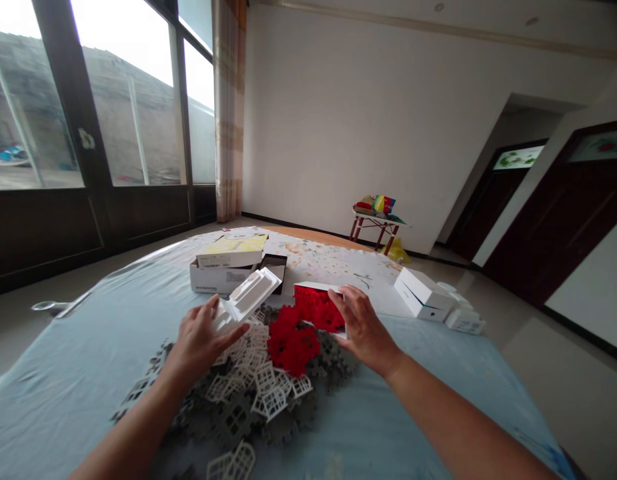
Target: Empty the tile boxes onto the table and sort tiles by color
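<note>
My left hand is closed around a white box insert with moulded recesses, held tilted above the pile. My right hand grips the right end of a small white box whose open side faces me, filled with red plastic pieces. More red pieces lie in a heap in front of the box. Around and under them spread white lattice window pieces and grey plastic pieces, partly hidden by my left hand and forearm.
Behind my left hand sit a yellow-topped box, a white box and an open black tray. A white carton and white containers stand near the right edge. A blue cloth covers the table.
</note>
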Demonstrator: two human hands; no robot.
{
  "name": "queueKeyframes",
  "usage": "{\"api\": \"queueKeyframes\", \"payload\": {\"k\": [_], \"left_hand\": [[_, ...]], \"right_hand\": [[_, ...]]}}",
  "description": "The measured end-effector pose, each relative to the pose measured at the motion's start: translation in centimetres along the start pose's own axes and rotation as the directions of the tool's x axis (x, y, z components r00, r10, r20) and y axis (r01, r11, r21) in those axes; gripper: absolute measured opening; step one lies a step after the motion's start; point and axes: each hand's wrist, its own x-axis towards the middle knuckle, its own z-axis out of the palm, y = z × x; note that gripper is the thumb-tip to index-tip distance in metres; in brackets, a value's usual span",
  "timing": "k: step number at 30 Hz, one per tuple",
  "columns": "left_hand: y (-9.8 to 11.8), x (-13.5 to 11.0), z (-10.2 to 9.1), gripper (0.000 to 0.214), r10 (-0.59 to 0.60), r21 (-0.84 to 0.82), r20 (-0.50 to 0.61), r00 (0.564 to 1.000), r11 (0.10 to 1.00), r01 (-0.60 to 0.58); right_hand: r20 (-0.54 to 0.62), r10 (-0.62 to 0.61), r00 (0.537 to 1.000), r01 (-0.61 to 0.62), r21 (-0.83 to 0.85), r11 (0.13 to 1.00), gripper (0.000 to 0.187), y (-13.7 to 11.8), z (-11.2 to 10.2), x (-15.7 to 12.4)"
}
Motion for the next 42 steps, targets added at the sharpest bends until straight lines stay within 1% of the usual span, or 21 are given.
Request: {"api": "queueKeyframes", "payload": {"k": [3,5,7,9,12,14,19,24,28,32,37,40,42], "left_hand": [[0.1,-0.1,-0.1,0.094,0.014,0.006,0.007,1.000,1.000,-0.014],[0.2,-0.1,-0.1,0.093,0.025,0.013,0.005,1.000,1.000,-0.025],[0.2,-0.2,0.0,0.093,0.035,0.017,-0.001,0.999,0.999,-0.035],[0.2,-0.2,0.1,0.094,0.036,0.019,-0.009,0.999,0.999,-0.036],[0.1,-0.3,0.1,0.094,0.003,0.013,-0.034,0.999,1.000,-0.003],[-0.1,-0.3,0.0,0.095,-0.026,0.012,-0.056,0.998,1.000,0.027],[-0.5,-0.2,0.0,0.097,-0.052,0.031,-0.080,0.995,0.998,0.055],[-0.9,0.0,0.4,0.097,-0.050,0.067,-0.068,0.996,0.996,0.055],[-0.7,0.0,0.3,0.098,-0.063,0.076,-0.053,0.997,0.995,0.067],[-0.6,-0.1,0.0,0.097,-0.050,0.088,-0.051,0.997,0.995,0.054],[-0.8,-0.1,0.1,0.095,-0.028,0.081,-0.076,0.997,0.996,0.034],[-1.0,-0.1,0.3,0.093,-0.022,0.074,-0.066,0.998,0.997,0.027],[-1.1,-0.1,0.4,0.093,-0.019,0.073,-0.069,0.997,0.997,0.024]], "right_hand": [[0.026,-0.010,1.000,0.011,-0.047,0.999,0.098,0.8,-0.3,-0.3],[0.042,-0.024,0.999,0.027,-0.067,0.997,0.096,0.8,-0.5,-0.1],[0.060,-0.059,0.996,0.063,-0.071,0.995,0.095,0.0,-0.7,0.5],[0.073,-0.113,0.991,0.119,-0.074,0.990,0.092,-1.3,-0.8,1.3],[0.099,-0.206,0.973,0.216,-0.104,0.971,0.082,-3.2,-0.7,2.4],[0.119,-0.243,0.963,0.259,-0.135,0.956,0.076,-3.8,-0.5,2.7],[0.116,-0.225,0.967,0.246,-0.220,0.944,0.070,-2.8,-0.9,2.0],[0.082,-0.283,0.956,0.294,-0.272,0.916,0.066,-2.4,-2.4,1.6],[0.105,-0.315,0.943,0.332,-0.330,0.884,0.063,-2.2,-3.3,1.6],[0.090,-0.294,0.951,0.307,-0.346,0.886,0.061,-1.3,-4.0,0.9],[0.068,-0.264,0.962,0.272,-0.287,0.918,0.068,-0.3,-5.0,0.1],[0.014,-0.196,0.980,0.194,-0.220,0.956,0.077,0.5,-5.2,-0.4],[-0.041,-0.119,0.992,0.111,-0.157,0.981,0.084,1.2,-5.1,-0.9]]}}
